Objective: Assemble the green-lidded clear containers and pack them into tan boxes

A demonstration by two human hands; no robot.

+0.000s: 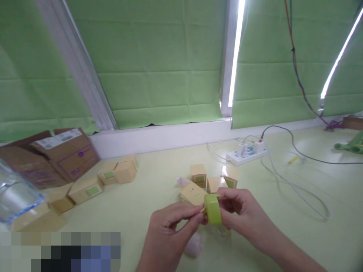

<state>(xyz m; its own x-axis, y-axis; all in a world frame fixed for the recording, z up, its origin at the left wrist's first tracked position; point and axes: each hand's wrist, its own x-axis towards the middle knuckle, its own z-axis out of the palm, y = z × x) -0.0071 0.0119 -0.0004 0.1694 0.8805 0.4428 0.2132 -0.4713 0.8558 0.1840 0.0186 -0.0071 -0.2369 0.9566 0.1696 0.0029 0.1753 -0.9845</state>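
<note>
My right hand [238, 211] is closed around a glossy green, rounded plastic object [213, 209], whose exact kind I cannot make out. From the other side, my left hand [178, 226] pinches a small yellowish piece [203, 210] that touches or sits against the green object. Both hands are above the table, fingertips close together. Below them lie a pale pinkish rounded thing [193, 244] and a transparent item [221, 233], partly hidden. Just behind the hands, a yellow box [194, 192] lies tilted, with a few more small yellow boxes [198, 174] near it.
Several yellow boxes [86, 189] line the left side in front of an open brown carton [73, 155]. A transparent container [18, 192] stands at the left edge. Behind is a white power strip [246, 153] with plugs; its white cable [300, 189] loops across the right side.
</note>
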